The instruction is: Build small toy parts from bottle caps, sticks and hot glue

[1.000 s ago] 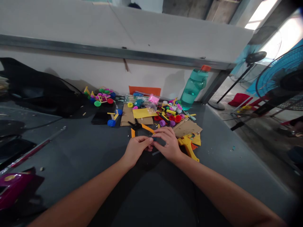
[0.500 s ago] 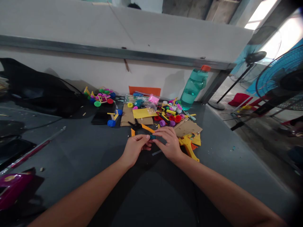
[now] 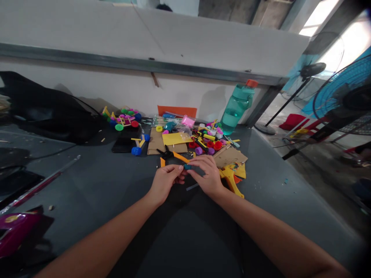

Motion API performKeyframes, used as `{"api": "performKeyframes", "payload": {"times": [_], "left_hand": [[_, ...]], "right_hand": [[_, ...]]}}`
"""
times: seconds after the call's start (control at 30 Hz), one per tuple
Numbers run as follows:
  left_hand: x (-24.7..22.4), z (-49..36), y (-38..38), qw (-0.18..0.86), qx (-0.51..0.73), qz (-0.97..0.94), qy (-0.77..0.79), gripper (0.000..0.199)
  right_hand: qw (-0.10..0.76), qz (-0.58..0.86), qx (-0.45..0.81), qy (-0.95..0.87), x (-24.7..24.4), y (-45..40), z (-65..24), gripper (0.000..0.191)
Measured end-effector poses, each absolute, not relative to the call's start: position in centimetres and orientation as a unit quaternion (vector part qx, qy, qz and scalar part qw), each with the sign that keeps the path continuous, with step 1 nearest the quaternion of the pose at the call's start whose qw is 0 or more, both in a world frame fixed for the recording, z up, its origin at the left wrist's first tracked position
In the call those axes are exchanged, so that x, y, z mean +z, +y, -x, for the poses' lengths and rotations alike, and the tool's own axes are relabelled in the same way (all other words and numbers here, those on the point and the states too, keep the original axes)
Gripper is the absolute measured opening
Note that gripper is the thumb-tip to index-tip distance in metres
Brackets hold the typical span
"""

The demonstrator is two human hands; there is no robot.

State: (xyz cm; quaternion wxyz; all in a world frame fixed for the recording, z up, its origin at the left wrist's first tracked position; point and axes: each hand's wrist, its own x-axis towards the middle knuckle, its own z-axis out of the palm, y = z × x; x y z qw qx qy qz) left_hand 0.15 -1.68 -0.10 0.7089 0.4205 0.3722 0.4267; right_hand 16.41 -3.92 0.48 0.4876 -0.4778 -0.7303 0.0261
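A small dark teal piece (image 3: 187, 167) is pinched between both hands above the dark table (image 3: 121, 216). My left hand (image 3: 166, 180) grips its left side with thumb and fingers closed. From the right, my right hand (image 3: 207, 174) holds it between thumb and fingertips. Just beyond the hands lie pliers with orange handles (image 3: 181, 157) and black jaws. A yellow glue gun (image 3: 231, 181) rests beside my right hand. Under the right fingers, a thin clear strip (image 3: 191, 187) lies on the table.
Cardboard (image 3: 155, 141), a yellow sheet (image 3: 176, 138) and colourful caps (image 3: 211, 144) spread behind the hands. A teal bottle (image 3: 236, 108) stands back right. Further left are a blue-wheeled piece (image 3: 136, 151), a black bag (image 3: 49, 112) and a magenta object (image 3: 17, 231).
The teal piece has shifted slightly and turned between the fingertips. Both hands stay in nearly the same place.
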Motion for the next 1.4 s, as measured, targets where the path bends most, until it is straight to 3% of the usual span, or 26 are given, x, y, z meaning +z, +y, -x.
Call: {"api": "performKeyframes", "payload": {"times": [0.23,0.4,1.23,1.4], "left_hand": [[-0.33,-0.13,-1.62,0.691,0.42,-0.45,0.378,0.021],[-0.28,-0.13,-1.68,0.692,0.409,-0.465,0.372,0.021],[-0.03,-0.23,-1.67,0.693,0.412,-0.456,0.377,0.023],[-0.3,-0.25,-1.58,0.692,0.411,-0.458,0.377,0.023]], "right_hand": [[0.468,0.472,0.035,-0.746,0.42,-3.95,-16.24,0.022],[0.471,0.464,0.034,-0.75,0.49,-3.95,-16.23,0.013],[0.467,0.462,0.052,-0.752,0.32,-3.84,-16.18,0.019],[0.468,0.463,0.041,-0.752,0.35,-3.82,-16.2,0.012]]}}
